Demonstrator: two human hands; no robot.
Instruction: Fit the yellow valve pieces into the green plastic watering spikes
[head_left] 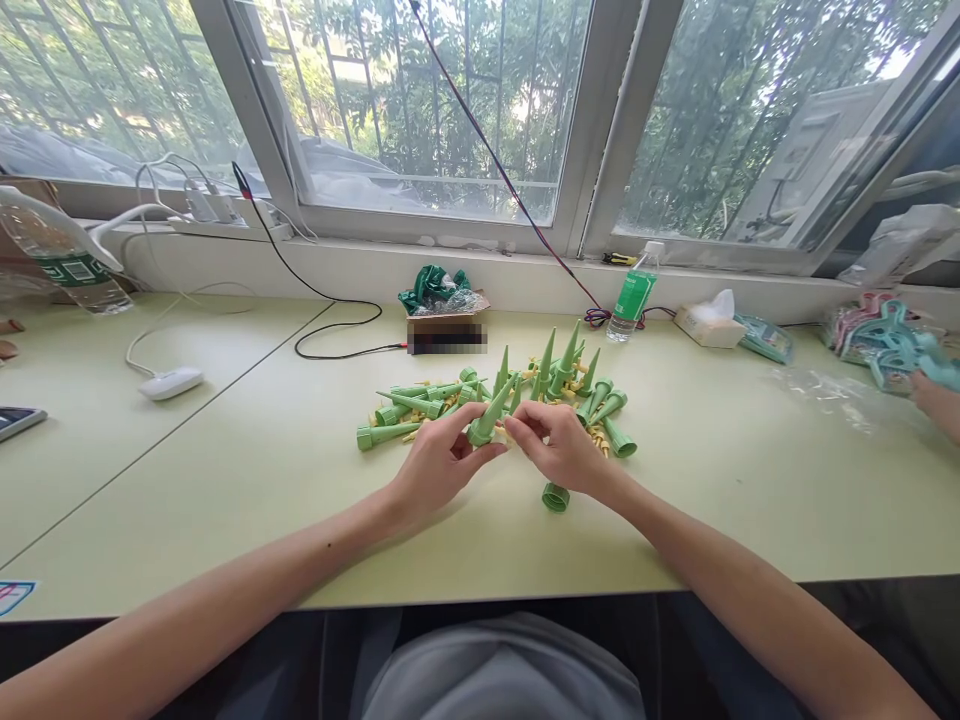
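Note:
My left hand [439, 455] is closed around a green plant watering spike [491, 415], its pointed end tilted up to the right. Close beside it, my right hand [559, 445] pinches a small yellow piece [501, 430] at the side of the spike's base; whether the two are joined cannot be made out. Behind both hands lies a pile of green spikes [409, 408], some on their sides and several standing point up. Small yellow pieces [600, 438] are scattered among them. One green spike with its ribbed open end [555, 497] facing me lies below my right wrist.
Along the back are a small box with green wrapping [442, 295], a water bottle [634, 292], a tissue box [711, 320] and a black cable [337, 300]. Another person's hand [937, 395] touches teal items at far right. A white mouse-like device [171, 383] and a phone [19, 421] lie left.

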